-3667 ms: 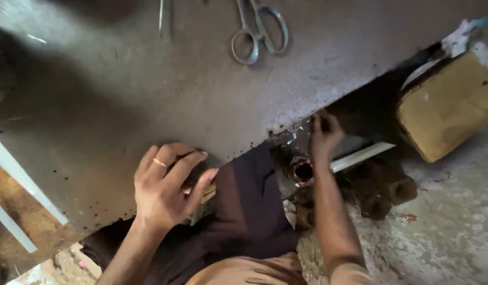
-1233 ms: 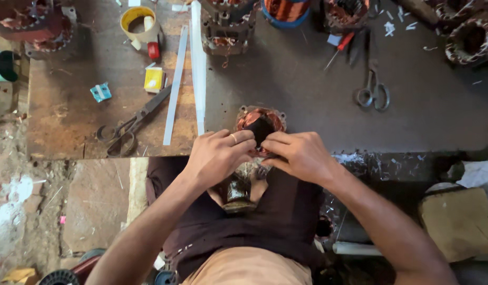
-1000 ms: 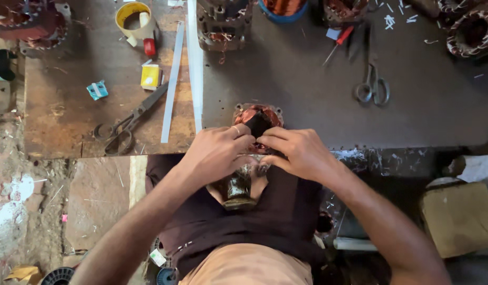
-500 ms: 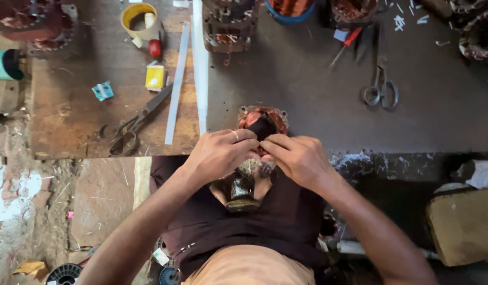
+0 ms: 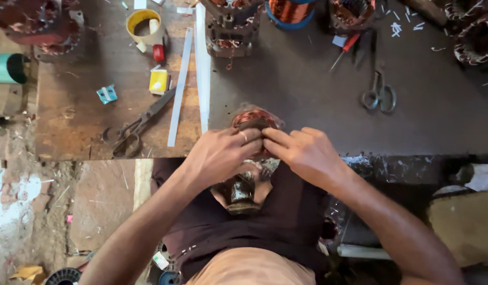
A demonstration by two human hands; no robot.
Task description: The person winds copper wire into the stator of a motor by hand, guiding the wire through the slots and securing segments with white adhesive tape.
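I see both hands meeting at the near edge of the desk [image 5: 307, 95], just over the lap. The left hand [image 5: 217, 155] and the right hand [image 5: 307, 153] come in from either side, and their fingers are closed around a small motor stator [image 5: 253, 120] with copper-red windings, which sits at the desk's near edge, roughly midway along it. The left fingers [image 5: 249, 138] pinch its near left side; the right fingers [image 5: 273, 136] press its near right side. A dark piece lies across the top of the windings between the fingertips, possibly a strip of insulation, though I cannot tell for sure.

Below the hands, held in the lap off the desk, is a brownish metal part [image 5: 238, 192] (mostly hidden by the wrists).

On the wooden left part of the desk lie dark scissors [image 5: 136, 129] near the near edge, two white strips [image 5: 180, 87] running toward the far edge, a small yellow box [image 5: 158, 82], a blue-white packet [image 5: 107, 94] and a roll of yellow tape [image 5: 144, 24] by the far edge. To the right, well apart from the hands, rest grey scissors [image 5: 379, 95] and a red-handled screwdriver [image 5: 345, 48]. More wound stators [image 5: 233, 26] line the far edge.
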